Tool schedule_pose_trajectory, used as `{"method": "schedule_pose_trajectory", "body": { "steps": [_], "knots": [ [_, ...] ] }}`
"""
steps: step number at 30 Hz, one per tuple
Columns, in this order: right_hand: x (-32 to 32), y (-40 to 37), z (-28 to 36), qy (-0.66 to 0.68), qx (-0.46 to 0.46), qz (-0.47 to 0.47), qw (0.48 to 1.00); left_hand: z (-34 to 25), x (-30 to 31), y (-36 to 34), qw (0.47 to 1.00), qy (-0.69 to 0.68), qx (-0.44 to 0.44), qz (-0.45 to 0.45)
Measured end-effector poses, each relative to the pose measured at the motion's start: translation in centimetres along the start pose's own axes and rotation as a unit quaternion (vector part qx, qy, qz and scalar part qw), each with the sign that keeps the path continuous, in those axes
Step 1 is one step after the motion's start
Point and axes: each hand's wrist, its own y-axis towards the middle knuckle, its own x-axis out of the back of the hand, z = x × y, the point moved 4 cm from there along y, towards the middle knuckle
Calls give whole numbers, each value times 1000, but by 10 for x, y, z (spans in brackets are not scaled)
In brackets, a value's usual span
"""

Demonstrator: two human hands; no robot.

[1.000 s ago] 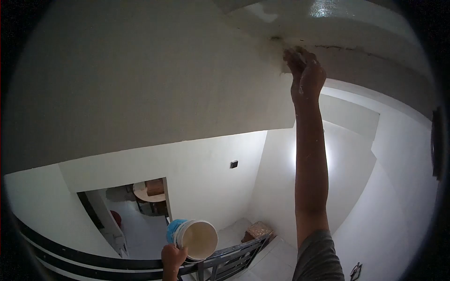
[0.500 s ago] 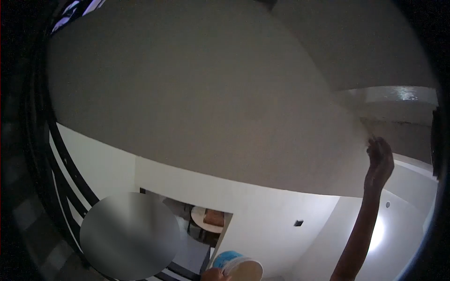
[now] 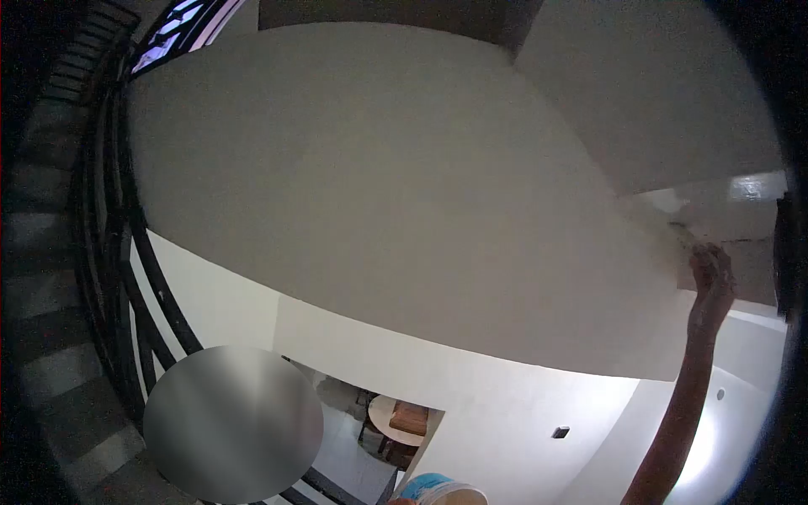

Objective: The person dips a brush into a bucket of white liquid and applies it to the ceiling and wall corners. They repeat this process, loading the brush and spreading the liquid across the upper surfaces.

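My right hand (image 3: 713, 273) is raised at the right, its fingers closed round a thin brush-like tool (image 3: 686, 236). The tool's tip points up and left, at the edge where the grey surface (image 3: 404, 202) meets a recess; blur hides its exact kind. Low in the view, a white and blue bucket (image 3: 427, 485) is cut off by the frame edge. Only a sliver of my left hand (image 3: 402, 502) shows at the bucket's left side, gripping it. The bucket's contents are barely visible.
Black railings (image 3: 160, 295) curve down the left, beside stairs (image 3: 50, 370). Beyond an opening, a round table (image 3: 383, 412) stands below with a brown object on it. A switch plate (image 3: 560, 433) is on the white wall. A grey blurred oval (image 3: 233, 425) covers the lower left.
The view has shifted, so the scene sits lower and farther right and more stairs show. My right hand has moved slightly right along the edge. The bucket and left hand show less.
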Motion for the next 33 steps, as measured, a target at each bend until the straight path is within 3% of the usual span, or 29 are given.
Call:
{"method": "schedule_pose_trajectory", "body": {
  "steps": [2, 6, 7, 8, 9, 10, 11, 13, 15, 17, 18, 21, 23, 25, 28, 32, 33],
  "knots": [
    [16, 1, -9, -13, 4, -6, 1000, -4, 5, -12, 1000, 3, 5, 11],
    [11, -2, -3, -122, -28, 34, 991, -71, 99, -62, 956, 142, -225, -120],
    [18, 1, -9, -63, -2, 68, 996, -82, 106, -70, 929, 170, -296, -144],
    [0, 0, 12, -157, -63, 46, 984, -58, 81, -47, 923, 171, -325, -120],
    [-2, 1, 11, -57, -54, 25, 997, -33, 56, -15, 934, 157, -311, -80],
    [-8, 6, 23, -117, -74, 2, 990, 23, -21, 20, 943, 146, -295, -42],
    [2, 6, 24, -54, -33, 4, 998, 0, -4, 9, 934, 148, -324, -19],
    [-9, -4, 49, -48, 25, -21, 998, -51, 72, -19, 990, -14, -137, 32],
    [-9, -12, 52, -38, 55, 1, 998, -57, 75, -19, 990, -12, -139, 30],
    [-24, -24, 57, -104, 17, -16, 994, -60, 82, -19, 992, -16, -127, 17],
    [-32, -29, 58, -108, -47, -5, 993, -63, 89, -19, 991, -15, -133, 30],
    [-32, -24, 44, -73, -43, 44, 995, -79, 111, -27, 992, -31, -111, 56],
    [-28, -15, 35, -58, -53, 27, 997, -77, 105, -25, 993, -47, -85, 69],
    [-20, -9, 28, -13, -88, -29, 996, -57, 87, -11, 995, 0, -97, -3],
    [-16, -1, 26, -30, -126, -58, 990, -44, 71, -6, 990, -74, -113, 27],
    [-21, -3, 44, -37, -64, -80, 994, -47, 72, -7, 995, -24, -80, 48],
    [-26, -14, 59, -57, -25, -100, 993, -50, 76, -10, 993, -24, -118, 11]
  ]
}}
